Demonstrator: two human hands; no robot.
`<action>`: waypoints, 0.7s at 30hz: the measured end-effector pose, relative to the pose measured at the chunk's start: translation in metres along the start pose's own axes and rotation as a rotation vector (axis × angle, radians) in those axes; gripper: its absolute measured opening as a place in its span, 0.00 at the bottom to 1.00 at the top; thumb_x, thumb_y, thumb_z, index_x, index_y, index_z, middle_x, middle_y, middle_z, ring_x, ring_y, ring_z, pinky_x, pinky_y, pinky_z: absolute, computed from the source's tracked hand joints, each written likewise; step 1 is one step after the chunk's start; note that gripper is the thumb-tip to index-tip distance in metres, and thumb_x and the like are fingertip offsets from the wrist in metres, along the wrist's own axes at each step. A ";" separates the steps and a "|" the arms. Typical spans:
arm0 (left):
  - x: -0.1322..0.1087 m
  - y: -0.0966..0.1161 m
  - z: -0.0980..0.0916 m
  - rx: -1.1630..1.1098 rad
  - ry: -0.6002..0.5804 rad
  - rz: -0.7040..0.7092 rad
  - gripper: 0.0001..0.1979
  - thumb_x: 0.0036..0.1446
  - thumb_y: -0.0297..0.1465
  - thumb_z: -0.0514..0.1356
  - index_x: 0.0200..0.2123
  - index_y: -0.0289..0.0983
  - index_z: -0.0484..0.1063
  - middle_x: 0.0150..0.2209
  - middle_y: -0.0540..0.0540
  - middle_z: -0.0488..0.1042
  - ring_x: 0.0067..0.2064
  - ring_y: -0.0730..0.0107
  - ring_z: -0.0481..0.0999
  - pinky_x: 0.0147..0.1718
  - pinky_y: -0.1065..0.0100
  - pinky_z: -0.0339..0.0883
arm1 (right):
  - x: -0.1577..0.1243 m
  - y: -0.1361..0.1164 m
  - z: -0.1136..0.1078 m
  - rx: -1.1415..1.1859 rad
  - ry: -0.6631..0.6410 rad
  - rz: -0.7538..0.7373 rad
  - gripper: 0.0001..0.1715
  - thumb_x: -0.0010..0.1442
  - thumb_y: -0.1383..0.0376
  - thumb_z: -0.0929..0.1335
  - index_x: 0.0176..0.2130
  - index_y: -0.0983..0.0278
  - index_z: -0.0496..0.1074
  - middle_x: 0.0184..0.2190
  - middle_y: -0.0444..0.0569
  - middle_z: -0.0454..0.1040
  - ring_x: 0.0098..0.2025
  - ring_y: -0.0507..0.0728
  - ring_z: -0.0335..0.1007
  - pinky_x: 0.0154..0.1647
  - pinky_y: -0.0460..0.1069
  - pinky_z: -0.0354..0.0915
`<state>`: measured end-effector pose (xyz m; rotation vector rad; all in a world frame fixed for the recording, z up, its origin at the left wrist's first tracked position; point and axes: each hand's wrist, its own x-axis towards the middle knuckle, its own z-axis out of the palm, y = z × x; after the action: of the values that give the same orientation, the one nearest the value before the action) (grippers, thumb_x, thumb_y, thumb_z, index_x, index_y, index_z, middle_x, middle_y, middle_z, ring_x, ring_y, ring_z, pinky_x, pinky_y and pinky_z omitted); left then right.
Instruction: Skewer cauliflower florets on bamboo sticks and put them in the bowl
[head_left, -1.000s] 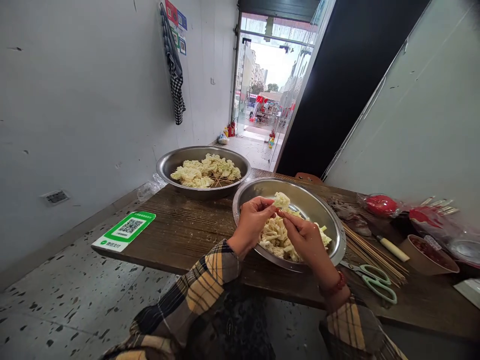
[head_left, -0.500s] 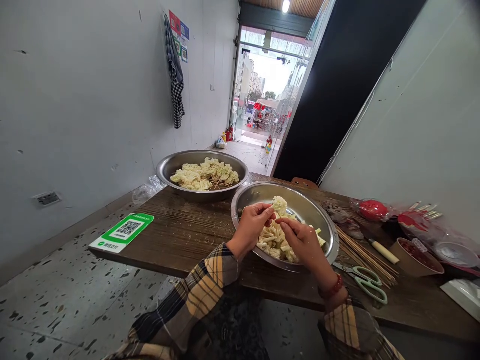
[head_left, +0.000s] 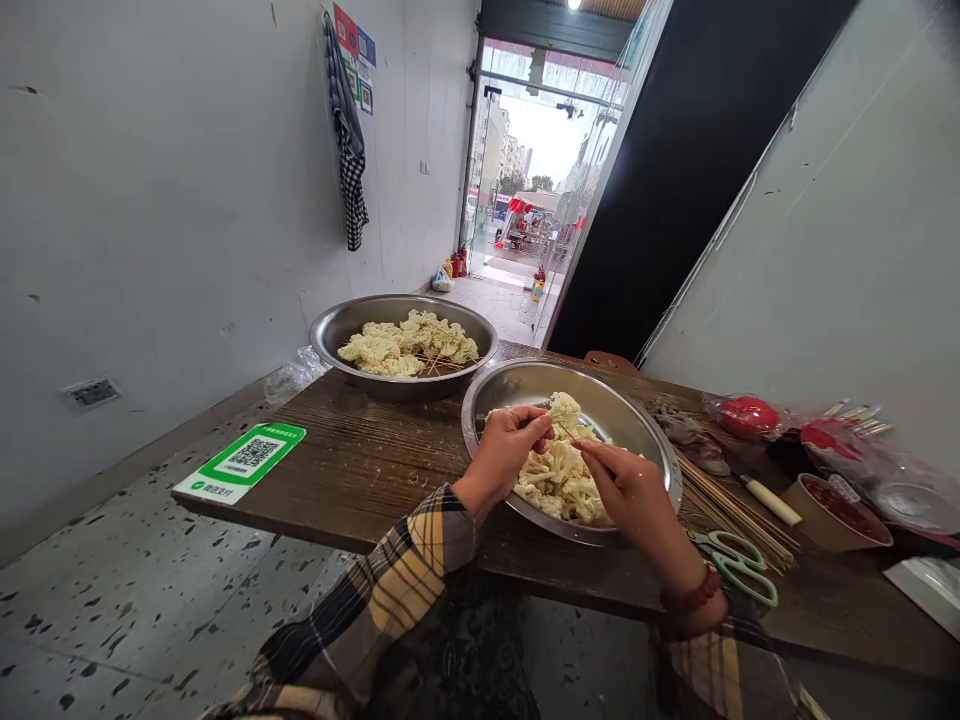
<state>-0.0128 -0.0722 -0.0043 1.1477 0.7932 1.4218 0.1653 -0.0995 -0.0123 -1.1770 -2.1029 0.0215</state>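
Above the near steel bowl (head_left: 486, 385), my left hand (head_left: 508, 450) pinches a cauliflower floret (head_left: 564, 408), whose white head shows past the fingertips. My right hand (head_left: 626, 490) is closed on a thin wooden skewer (head_left: 568, 432) that points toward the floret; whether its tip is inside cannot be made out. Loose cauliflower pieces (head_left: 566, 485) lie in the bowl under both hands. Behind and to the left, a second steel bowl (head_left: 328, 345) holds cauliflower florets (head_left: 427, 335) with skewers among them.
Right of the near bowl lie a bundle of skewers (head_left: 739, 510), green-handled scissors (head_left: 739, 565), a knife handle (head_left: 772, 500) and a paper bowl of red contents (head_left: 840, 510). Plastic-wrapped items sit farther right. A green QR card (head_left: 251, 455) is at the table's left end.
My right hand has moved slightly right and away from my left hand, so more of the skewer shows between them. The left hand keeps its pinch on the floret.
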 end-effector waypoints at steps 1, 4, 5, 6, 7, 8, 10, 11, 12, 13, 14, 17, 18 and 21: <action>0.000 0.000 0.000 0.005 0.002 0.002 0.11 0.48 0.35 0.63 0.25 0.32 0.73 0.23 0.48 0.71 0.23 0.78 0.64 0.24 0.72 0.59 | 0.000 0.000 0.002 -0.001 0.014 -0.009 0.17 0.65 0.62 0.61 0.46 0.61 0.76 0.45 0.51 0.78 0.46 0.60 0.76 0.47 0.55 0.71; 0.000 -0.001 -0.002 0.005 -0.005 -0.005 0.10 0.48 0.34 0.63 0.24 0.31 0.72 0.23 0.48 0.70 0.23 0.79 0.64 0.23 0.73 0.58 | -0.002 0.002 0.009 0.001 0.053 -0.029 0.17 0.64 0.64 0.61 0.46 0.61 0.76 0.44 0.51 0.78 0.45 0.60 0.76 0.47 0.55 0.71; 0.000 -0.001 -0.002 -0.004 -0.012 -0.015 0.10 0.48 0.34 0.63 0.24 0.31 0.72 0.23 0.48 0.70 0.23 0.79 0.63 0.23 0.73 0.58 | -0.002 0.003 0.010 0.000 0.063 -0.036 0.17 0.64 0.64 0.61 0.46 0.61 0.76 0.45 0.51 0.78 0.46 0.60 0.76 0.47 0.55 0.71; 0.000 -0.001 -0.003 -0.018 -0.018 -0.029 0.11 0.48 0.34 0.64 0.24 0.31 0.72 0.22 0.49 0.70 0.22 0.79 0.63 0.23 0.73 0.57 | -0.003 0.004 0.012 -0.001 0.071 -0.042 0.16 0.64 0.64 0.61 0.45 0.61 0.76 0.45 0.51 0.78 0.46 0.60 0.76 0.47 0.55 0.71; 0.000 0.000 -0.003 -0.035 -0.025 -0.046 0.11 0.47 0.34 0.64 0.24 0.31 0.72 0.22 0.49 0.70 0.22 0.79 0.63 0.23 0.73 0.57 | -0.003 0.004 0.012 -0.003 0.078 -0.048 0.16 0.64 0.64 0.61 0.45 0.61 0.76 0.44 0.51 0.79 0.46 0.60 0.76 0.47 0.55 0.71; 0.000 0.000 -0.003 -0.056 -0.032 -0.064 0.11 0.47 0.35 0.64 0.24 0.31 0.72 0.22 0.49 0.69 0.22 0.80 0.63 0.22 0.74 0.57 | -0.004 0.005 0.013 -0.006 0.081 -0.053 0.16 0.64 0.64 0.61 0.45 0.62 0.76 0.44 0.51 0.79 0.46 0.60 0.76 0.47 0.55 0.71; 0.000 0.000 -0.003 -0.095 -0.051 -0.092 0.11 0.47 0.35 0.65 0.25 0.31 0.72 0.22 0.49 0.69 0.22 0.80 0.62 0.23 0.74 0.57 | -0.004 0.005 0.013 -0.013 0.082 -0.057 0.16 0.64 0.64 0.61 0.45 0.62 0.76 0.44 0.51 0.79 0.46 0.59 0.76 0.48 0.55 0.71; 0.000 0.000 -0.003 -0.107 -0.060 -0.098 0.12 0.46 0.35 0.65 0.25 0.31 0.72 0.22 0.49 0.69 0.22 0.80 0.62 0.23 0.74 0.57 | -0.003 0.004 0.013 -0.017 0.081 -0.056 0.16 0.64 0.64 0.61 0.45 0.62 0.76 0.44 0.51 0.79 0.46 0.59 0.76 0.48 0.55 0.70; 0.000 0.000 -0.003 -0.112 -0.067 -0.100 0.12 0.46 0.35 0.65 0.25 0.31 0.71 0.22 0.49 0.69 0.22 0.80 0.62 0.23 0.74 0.57 | -0.003 0.003 0.012 -0.022 0.078 -0.053 0.16 0.65 0.64 0.61 0.45 0.62 0.76 0.44 0.51 0.79 0.46 0.59 0.76 0.47 0.55 0.70; 0.000 0.000 -0.003 -0.110 -0.070 -0.098 0.12 0.46 0.36 0.65 0.24 0.31 0.71 0.22 0.49 0.69 0.22 0.80 0.62 0.23 0.74 0.57 | -0.002 0.002 0.012 -0.029 0.077 -0.047 0.16 0.65 0.64 0.61 0.44 0.63 0.76 0.44 0.52 0.79 0.45 0.59 0.76 0.47 0.54 0.71; 0.000 -0.001 -0.002 -0.100 -0.069 -0.092 0.12 0.46 0.36 0.65 0.24 0.31 0.71 0.22 0.49 0.68 0.22 0.80 0.62 0.23 0.74 0.57 | -0.002 0.000 0.013 -0.037 0.076 -0.040 0.16 0.65 0.64 0.61 0.44 0.63 0.76 0.43 0.52 0.79 0.45 0.60 0.76 0.47 0.54 0.71; 0.000 -0.002 -0.001 -0.029 -0.044 -0.057 0.13 0.47 0.36 0.64 0.22 0.32 0.71 0.22 0.49 0.68 0.22 0.80 0.62 0.22 0.74 0.57 | -0.001 -0.004 0.013 -0.061 0.082 -0.022 0.17 0.65 0.64 0.61 0.43 0.63 0.77 0.43 0.53 0.79 0.44 0.60 0.76 0.45 0.54 0.71; 0.000 -0.002 -0.001 0.000 -0.032 -0.043 0.13 0.48 0.36 0.63 0.22 0.32 0.71 0.22 0.49 0.68 0.22 0.79 0.62 0.22 0.74 0.56 | -0.001 -0.005 0.014 -0.069 0.086 -0.019 0.17 0.65 0.64 0.61 0.43 0.63 0.77 0.43 0.53 0.79 0.44 0.60 0.76 0.44 0.53 0.71; 0.000 -0.002 -0.001 0.046 -0.020 -0.019 0.13 0.48 0.36 0.62 0.21 0.32 0.71 0.22 0.49 0.68 0.23 0.79 0.62 0.22 0.73 0.56 | -0.001 -0.007 0.014 -0.086 0.105 -0.008 0.17 0.65 0.63 0.60 0.42 0.62 0.77 0.43 0.53 0.79 0.44 0.60 0.76 0.43 0.53 0.71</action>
<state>-0.0130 -0.0718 -0.0068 1.1854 0.8244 1.3806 0.1520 -0.1005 -0.0210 -1.1942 -2.0341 -0.1332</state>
